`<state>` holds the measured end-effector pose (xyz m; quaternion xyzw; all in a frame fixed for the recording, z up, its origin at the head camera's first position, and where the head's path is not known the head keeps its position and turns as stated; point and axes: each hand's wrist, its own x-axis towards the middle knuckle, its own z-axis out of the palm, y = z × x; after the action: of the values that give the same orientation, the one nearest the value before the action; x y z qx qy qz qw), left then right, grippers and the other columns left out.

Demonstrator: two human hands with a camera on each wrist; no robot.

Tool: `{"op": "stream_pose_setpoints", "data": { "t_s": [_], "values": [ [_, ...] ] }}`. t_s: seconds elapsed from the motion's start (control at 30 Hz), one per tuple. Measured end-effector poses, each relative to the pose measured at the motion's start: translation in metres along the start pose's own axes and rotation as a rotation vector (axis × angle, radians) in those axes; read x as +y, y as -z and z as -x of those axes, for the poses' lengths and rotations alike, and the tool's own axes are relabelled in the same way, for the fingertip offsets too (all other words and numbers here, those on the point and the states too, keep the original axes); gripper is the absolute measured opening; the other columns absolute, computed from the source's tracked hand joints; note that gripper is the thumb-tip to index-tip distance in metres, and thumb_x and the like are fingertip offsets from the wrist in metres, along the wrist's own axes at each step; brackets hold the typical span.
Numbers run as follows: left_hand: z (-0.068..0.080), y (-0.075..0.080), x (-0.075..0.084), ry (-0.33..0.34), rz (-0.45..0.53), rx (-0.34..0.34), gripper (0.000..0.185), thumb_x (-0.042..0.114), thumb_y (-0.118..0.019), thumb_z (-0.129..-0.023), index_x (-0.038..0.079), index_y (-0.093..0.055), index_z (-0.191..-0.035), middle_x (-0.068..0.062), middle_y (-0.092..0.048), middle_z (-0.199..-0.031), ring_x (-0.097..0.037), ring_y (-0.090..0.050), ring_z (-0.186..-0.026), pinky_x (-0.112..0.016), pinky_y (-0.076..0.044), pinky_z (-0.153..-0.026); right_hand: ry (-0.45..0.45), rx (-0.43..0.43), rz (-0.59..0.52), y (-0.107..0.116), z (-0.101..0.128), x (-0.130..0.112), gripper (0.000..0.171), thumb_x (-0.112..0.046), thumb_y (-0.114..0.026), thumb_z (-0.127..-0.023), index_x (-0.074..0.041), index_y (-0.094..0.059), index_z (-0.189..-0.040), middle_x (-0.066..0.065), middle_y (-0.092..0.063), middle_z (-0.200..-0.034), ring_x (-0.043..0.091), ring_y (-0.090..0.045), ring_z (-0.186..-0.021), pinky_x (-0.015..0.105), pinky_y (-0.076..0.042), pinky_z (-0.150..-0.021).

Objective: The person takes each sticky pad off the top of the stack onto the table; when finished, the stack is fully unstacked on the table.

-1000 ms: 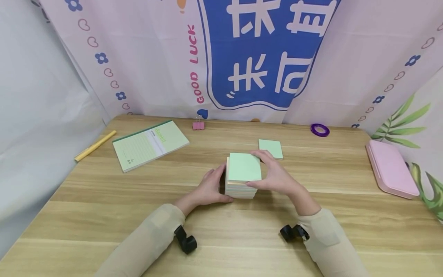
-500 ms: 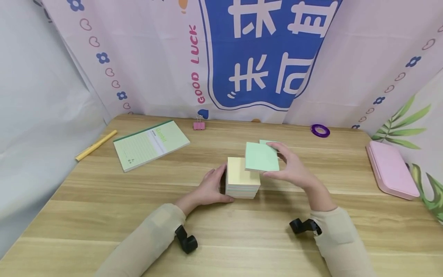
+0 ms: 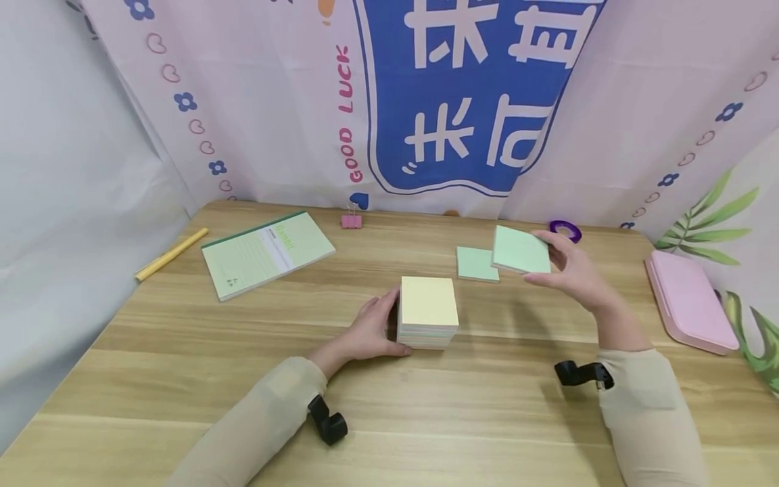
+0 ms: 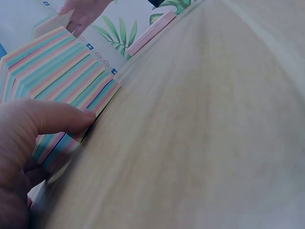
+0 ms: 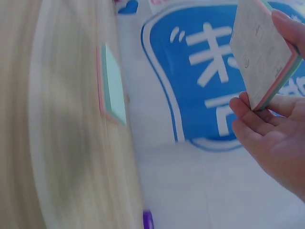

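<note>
A block of stacked sticky notes (image 3: pixel 429 302) stands on the table with a pale yellow top. Its sides show many coloured layers in the left wrist view. My left hand (image 3: pixel 369 331) holds the stack's left side, thumb at the near face and fingers toward the back. Up in the air to the right, my right hand (image 3: pixel 575 270) pinches a thin green sticky note pad (image 3: pixel 521 250) by its right edge. Its pale printed underside faces the right wrist camera. A second green sticky note pad (image 3: pixel 477 264) lies flat on the table, just left of the raised one.
A green notebook (image 3: pixel 268 256) and a yellow stick-like item (image 3: pixel 172 255) lie at the back left. Along the rear edge are a pink binder clip (image 3: pixel 351 221) and a purple tape roll (image 3: pixel 565 230). A pink case (image 3: pixel 691 301) lies at the right edge. Printed cloth hangs behind.
My right hand has lifted the green pad off the stack and carried it right, past the pad on the table. The stack's yellow top is now uncovered. My left hand has stayed put.
</note>
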<state>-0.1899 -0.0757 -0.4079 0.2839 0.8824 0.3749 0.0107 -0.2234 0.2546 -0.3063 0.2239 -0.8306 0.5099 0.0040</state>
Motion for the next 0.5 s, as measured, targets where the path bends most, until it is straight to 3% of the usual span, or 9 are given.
{"op": "stream_pose_setpoints", "data": {
  "t_s": [0.27,0.4,0.5],
  "values": [
    [0.000,0.000,0.000,0.002,0.004,0.005,0.100,0.029,-0.078,-0.057,0.004,-0.020,-0.135,-0.009,-0.036,-0.131,-0.018,-0.030,-0.119,-0.044,-0.008,-0.099,-0.148,-0.016,0.050,0.024,-0.005,0.019,0.074,-0.004,-0.065,-0.075,0.010,-0.019,-0.132,0.028,-0.016,-0.134,0.038,-0.025,-0.118,0.015,-0.030,-0.089],
    [0.000,0.000,0.000,-0.001,0.003,0.005,0.101,0.029,-0.078,-0.057,0.004,-0.019,-0.135,-0.009,-0.036,-0.131,-0.018,-0.030,-0.119,-0.044,-0.008,-0.099,-0.229,-0.024,0.080,0.031,-0.007,0.029,0.078,-0.010,-0.065,-0.076,0.008,-0.015,-0.134,0.028,-0.013,-0.136,0.039,-0.023,-0.119,0.022,-0.030,-0.092],
    [0.000,0.000,0.001,0.001,0.001,0.001,0.101,0.029,-0.078,-0.057,0.005,-0.019,-0.135,-0.009,-0.036,-0.131,-0.018,-0.030,-0.119,-0.044,-0.008,-0.098,-0.275,-0.027,0.103,0.035,-0.010,0.037,0.081,-0.015,-0.066,-0.077,0.006,-0.014,-0.135,0.027,-0.016,-0.135,0.038,-0.026,-0.118,0.021,-0.033,-0.089]
  ]
}}
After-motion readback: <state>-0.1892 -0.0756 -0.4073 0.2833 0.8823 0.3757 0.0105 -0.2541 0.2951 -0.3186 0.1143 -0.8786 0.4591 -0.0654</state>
